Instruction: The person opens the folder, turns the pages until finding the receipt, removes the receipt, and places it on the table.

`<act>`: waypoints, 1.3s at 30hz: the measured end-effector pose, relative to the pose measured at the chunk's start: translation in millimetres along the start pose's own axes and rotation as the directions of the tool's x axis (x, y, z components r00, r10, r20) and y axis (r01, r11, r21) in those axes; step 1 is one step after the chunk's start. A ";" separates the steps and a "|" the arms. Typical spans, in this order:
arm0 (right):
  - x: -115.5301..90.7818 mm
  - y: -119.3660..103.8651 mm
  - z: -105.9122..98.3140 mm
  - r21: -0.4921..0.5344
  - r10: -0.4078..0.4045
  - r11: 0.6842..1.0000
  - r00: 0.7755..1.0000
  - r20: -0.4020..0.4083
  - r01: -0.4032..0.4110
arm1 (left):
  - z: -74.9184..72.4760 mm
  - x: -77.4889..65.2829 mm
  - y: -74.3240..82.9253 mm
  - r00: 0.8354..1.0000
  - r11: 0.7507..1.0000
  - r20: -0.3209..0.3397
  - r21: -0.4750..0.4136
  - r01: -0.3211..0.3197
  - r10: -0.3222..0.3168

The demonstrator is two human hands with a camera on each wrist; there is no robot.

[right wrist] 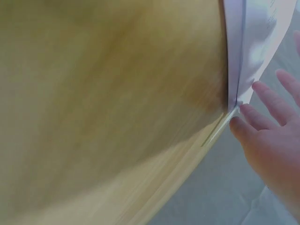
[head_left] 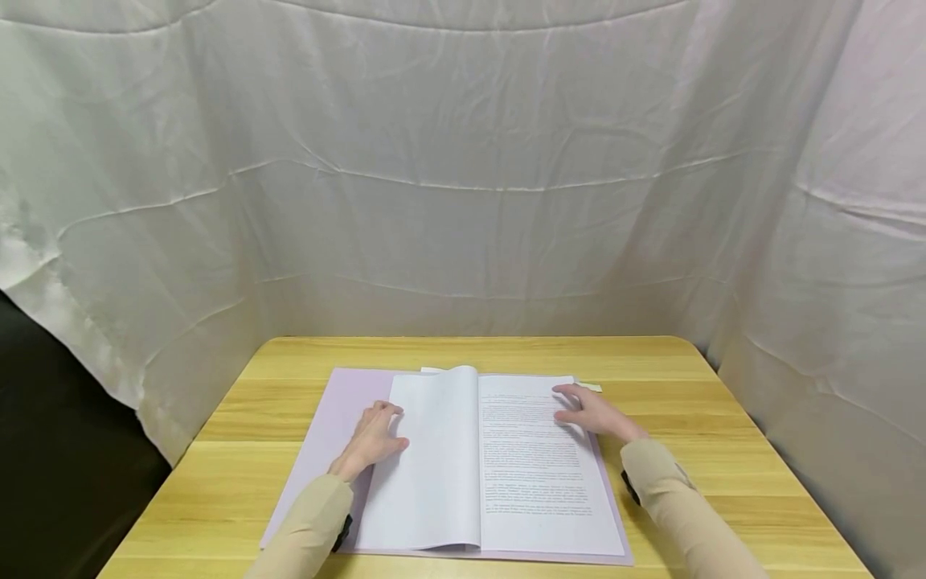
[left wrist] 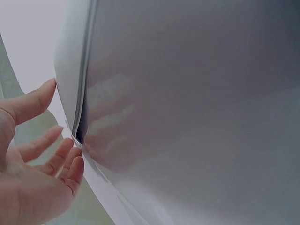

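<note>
A lilac folder (head_left: 340,394) lies spread on the table with a stack of sheets open in it. The left-hand page (head_left: 434,466) is blank and curls up along the middle; the right-hand page (head_left: 535,531) carries printed text. My left hand (head_left: 372,434) lies along the outer edge of the blank page. In the left wrist view its loosely bent fingers (left wrist: 58,154) are right at the edge of the sheets (left wrist: 187,117). My right hand (head_left: 596,412) is over the right edge of the printed page, thumb and fingers spread, gripping nothing.
The folder lies on a light wooden table (head_left: 723,466) with rounded far corners. Small pale slips (head_left: 589,387) stick out past the folder's top edge. Grey-white cloth (head_left: 463,225) hangs behind and on both sides; something black (head_left: 65,434) shows at the left.
</note>
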State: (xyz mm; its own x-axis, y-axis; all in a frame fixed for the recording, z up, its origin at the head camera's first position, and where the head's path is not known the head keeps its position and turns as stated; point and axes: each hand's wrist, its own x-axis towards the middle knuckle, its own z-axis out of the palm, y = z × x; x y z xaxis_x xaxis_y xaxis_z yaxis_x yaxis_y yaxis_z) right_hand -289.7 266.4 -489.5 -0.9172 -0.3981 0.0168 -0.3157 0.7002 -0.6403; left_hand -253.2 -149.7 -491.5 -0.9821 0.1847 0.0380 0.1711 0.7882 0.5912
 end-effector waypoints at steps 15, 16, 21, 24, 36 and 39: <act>15.6 6.2 -4.8 -0.062 0.067 0.996 0.997 -0.023 -0.068 | -3.8 -5.3 -0.9 0.986 0.994 0.131 -0.024 -0.103 0.105; 16.6 6.3 -5.1 -0.070 0.071 0.995 0.997 -0.021 -0.072 | -4.6 -5.9 -1.0 0.984 0.994 0.143 -0.022 -0.106 0.108; 22.4 7.9 -5.2 -0.088 0.080 0.993 0.996 -0.026 -0.082 | -6.8 -8.2 -1.3 0.973 0.996 0.213 -0.005 -0.093 0.092; 24.9 8.7 -5.0 -0.090 0.077 0.993 0.996 -0.038 -0.081 | -6.8 -8.3 -1.1 0.967 0.996 0.240 0.018 -0.090 0.083; 33.2 12.3 -3.7 -0.128 0.009 0.991 0.986 -0.167 -0.031 | -7.8 -10.9 -2.8 0.950 0.993 0.299 0.053 -0.108 0.088; 34.9 13.7 -4.1 -0.132 0.010 0.990 0.979 -0.204 -0.038 | -7.6 -11.2 -2.3 0.952 0.993 0.296 0.051 -0.102 0.083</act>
State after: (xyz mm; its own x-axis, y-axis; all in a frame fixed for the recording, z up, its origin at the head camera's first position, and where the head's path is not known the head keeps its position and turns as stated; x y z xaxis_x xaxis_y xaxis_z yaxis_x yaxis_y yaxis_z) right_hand -327.1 264.6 -494.5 -0.9507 -0.2615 0.1665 -0.3100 0.7872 -0.5331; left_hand -243.2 -158.1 -487.1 -0.8970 0.4145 -0.1533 0.2744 0.7943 0.5421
